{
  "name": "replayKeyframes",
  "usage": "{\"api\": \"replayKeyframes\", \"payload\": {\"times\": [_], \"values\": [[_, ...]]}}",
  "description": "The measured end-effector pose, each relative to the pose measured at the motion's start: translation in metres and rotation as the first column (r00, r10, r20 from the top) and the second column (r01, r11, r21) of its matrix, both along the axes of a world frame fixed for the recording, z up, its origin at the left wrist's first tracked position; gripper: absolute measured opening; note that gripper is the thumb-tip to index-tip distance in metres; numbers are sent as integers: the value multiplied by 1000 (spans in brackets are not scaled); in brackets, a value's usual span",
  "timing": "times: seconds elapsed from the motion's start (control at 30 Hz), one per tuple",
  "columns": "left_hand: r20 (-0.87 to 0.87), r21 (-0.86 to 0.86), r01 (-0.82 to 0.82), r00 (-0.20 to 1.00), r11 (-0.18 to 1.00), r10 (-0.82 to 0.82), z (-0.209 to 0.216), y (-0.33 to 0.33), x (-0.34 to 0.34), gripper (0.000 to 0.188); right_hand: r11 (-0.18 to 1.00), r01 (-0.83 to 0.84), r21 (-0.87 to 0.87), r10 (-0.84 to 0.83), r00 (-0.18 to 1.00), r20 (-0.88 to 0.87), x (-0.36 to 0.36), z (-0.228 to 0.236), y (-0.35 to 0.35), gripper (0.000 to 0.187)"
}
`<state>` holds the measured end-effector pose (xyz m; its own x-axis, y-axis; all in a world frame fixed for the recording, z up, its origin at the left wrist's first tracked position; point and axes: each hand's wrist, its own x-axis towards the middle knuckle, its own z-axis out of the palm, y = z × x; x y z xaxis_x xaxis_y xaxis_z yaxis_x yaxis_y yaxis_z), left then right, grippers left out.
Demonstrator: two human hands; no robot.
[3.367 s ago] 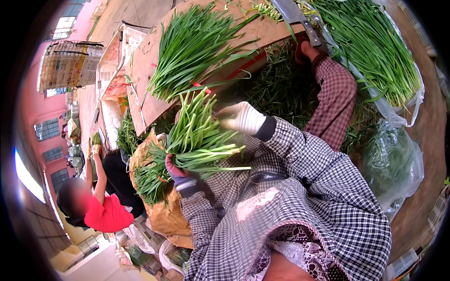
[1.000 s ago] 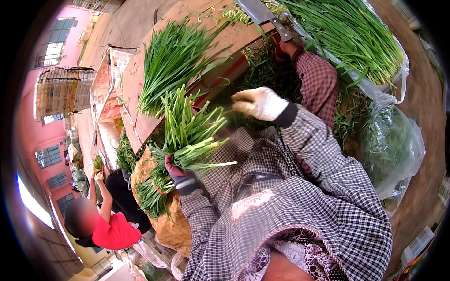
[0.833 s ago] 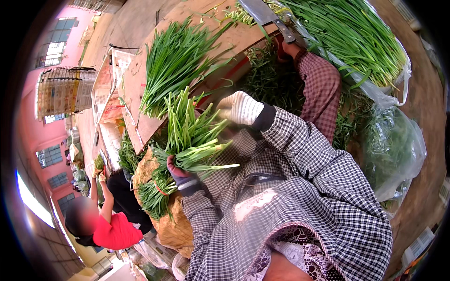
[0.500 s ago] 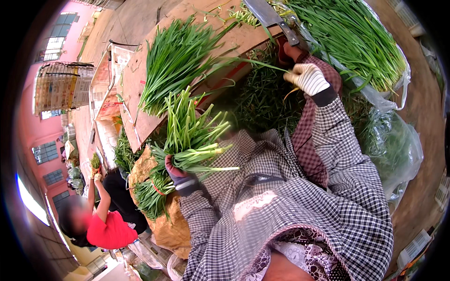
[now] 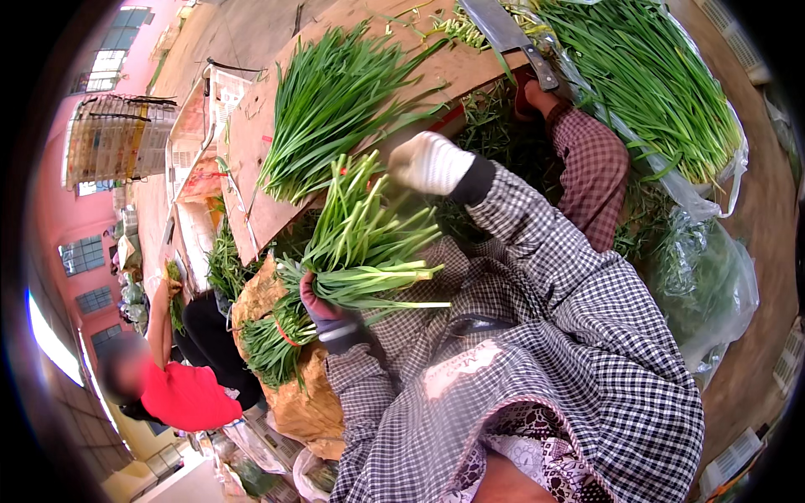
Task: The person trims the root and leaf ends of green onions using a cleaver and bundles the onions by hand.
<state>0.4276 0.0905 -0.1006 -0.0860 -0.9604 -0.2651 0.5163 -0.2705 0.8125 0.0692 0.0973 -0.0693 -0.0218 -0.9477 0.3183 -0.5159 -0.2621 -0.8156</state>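
My left hand (image 5: 323,302), in a dark glove, is closed around a bunch of garlic chives (image 5: 352,243), pale cut ends pointing up and to the right. My right hand (image 5: 432,164), in a white knitted glove, hovers at the upper right of that bunch, above the edge of the wooden board (image 5: 251,134). Its fingers are blurred, so I cannot tell whether anything is in them. A loose pile of chives (image 5: 335,109) lies on the board just beyond. Below my left hand, a bunch tied with a red band (image 5: 285,339) rests on brown wrapping (image 5: 306,402).
A cleaver (image 5: 503,33) lies at the board's far right, its dark handle over the edge. Beyond my knee is a plastic-lined heap of chives (image 5: 654,92), with a clear bag of greens (image 5: 700,277) nearer. A person in red (image 5: 189,394) sits at left holding greens.
My right hand has swung left from beside my knee to the bunch, and the long stalk it held no longer shows. My left hand keeps its grip. The person at left has lowered their greens.
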Motion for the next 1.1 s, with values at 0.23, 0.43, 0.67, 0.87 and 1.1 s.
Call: {"api": "replayKeyframes", "payload": {"times": [0.23,0.43,0.67,0.87,1.1], "values": [[-184,99,66,982,993,-47,16,-2,-5,29,862,375,340,-90,774,-627,-158,-15,77,39],[-112,33,81,991,996,-76,23,1,-8,28,980,93,177,-110,990,89,-74,26,58,48],[-31,35,54,998,998,-52,16,-5,5,33,996,-49,76,0,839,545,17,35,-7,30],[-94,71,50,995,996,-43,26,-1,-14,35,971,237,27,-236,933,271,-43,25,26,17],[-118,94,49,992,994,-38,21,-4,-3,33,698,558,448,-456,829,-322,-155,-5,96,27]]}}
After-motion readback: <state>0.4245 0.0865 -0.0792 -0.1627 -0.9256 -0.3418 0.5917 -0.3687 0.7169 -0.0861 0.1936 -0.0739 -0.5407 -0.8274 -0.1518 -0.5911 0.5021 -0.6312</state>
